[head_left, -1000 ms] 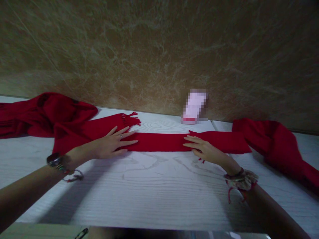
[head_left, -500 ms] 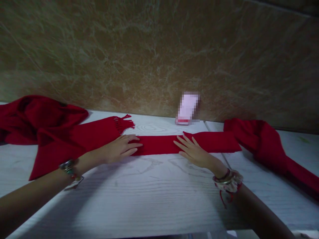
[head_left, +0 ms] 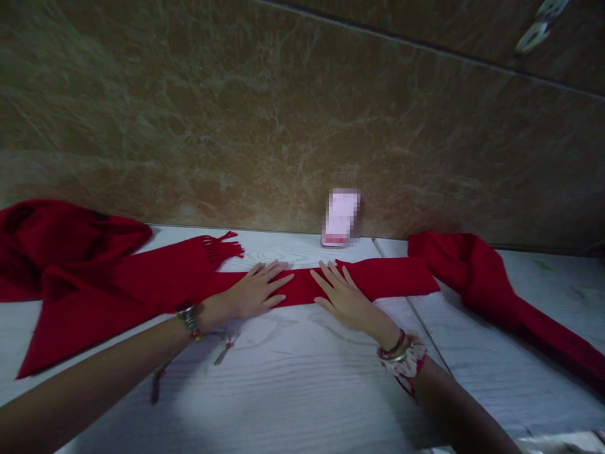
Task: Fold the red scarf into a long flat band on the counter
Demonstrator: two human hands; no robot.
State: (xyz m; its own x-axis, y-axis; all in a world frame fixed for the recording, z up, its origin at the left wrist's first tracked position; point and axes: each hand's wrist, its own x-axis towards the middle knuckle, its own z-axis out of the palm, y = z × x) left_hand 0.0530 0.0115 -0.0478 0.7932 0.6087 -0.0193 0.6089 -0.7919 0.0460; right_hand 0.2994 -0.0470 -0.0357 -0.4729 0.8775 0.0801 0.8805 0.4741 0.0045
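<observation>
A long red cloth (head_left: 401, 276) lies as a narrow folded strip across the white wood-grain table (head_left: 283, 391). My left hand (head_left: 259, 289) rests flat on the strip with its fingers spread, a ring on one finger. Just to its right, my right hand (head_left: 344, 296) also lies on the strip, fingers apart. Neither hand grips anything. Wider red fabric with a fringed end (head_left: 222, 249) spreads to the left of my left hand.
Bunched red fabric (head_left: 70, 233) lies at the far left, and a loose red length (head_left: 486, 277) trails to the right. A pink phone-like object (head_left: 341, 217), blurred by pixels, leans on the brown marbled wall (head_left: 236, 126) behind the table.
My left hand has slid right along the strip, closer to my right hand. The camera view has shifted, bringing a white fixture on the wall into view at the upper right.
</observation>
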